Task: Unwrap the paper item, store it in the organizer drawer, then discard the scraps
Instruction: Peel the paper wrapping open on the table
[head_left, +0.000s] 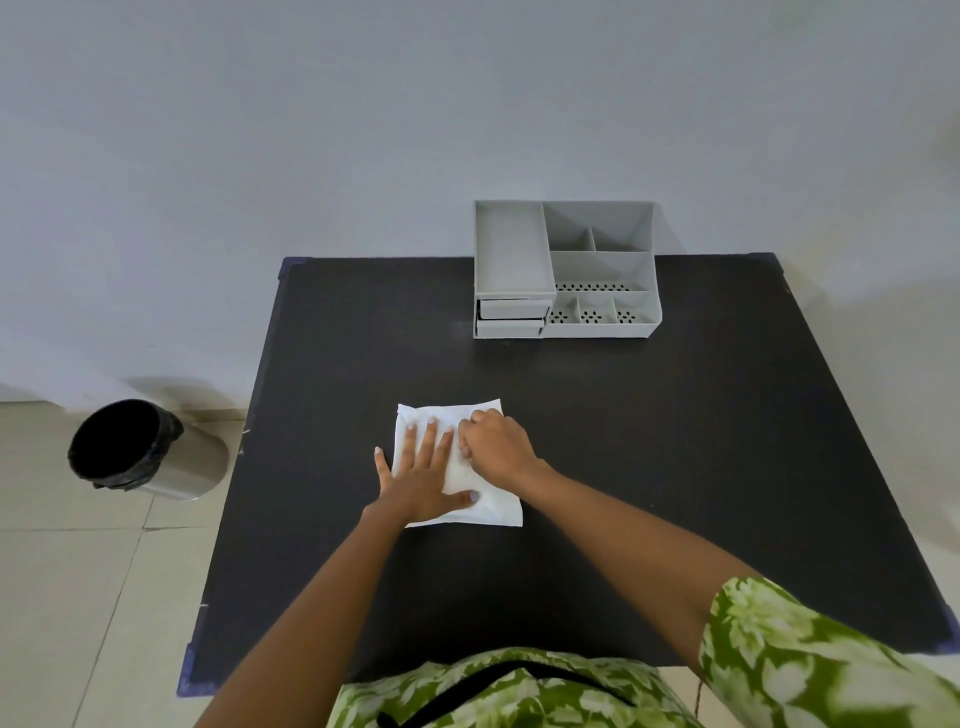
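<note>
A white square paper item (488, 506) lies flat on the black table (675, 467), slightly left of the middle. My left hand (421, 475) rests flat on it with fingers spread, pressing it down. My right hand (496, 441) sits on the paper's upper right part with its fingers curled and pinching at the paper. A grey plastic organizer (563, 270) stands at the far edge of the table; its two small drawers (511, 317) at the lower left look slightly pulled out.
A metal bin (145, 449) with a black liner stands on the tiled floor to the left of the table. A pale wall rises behind the table. My green patterned clothing fills the bottom of the view.
</note>
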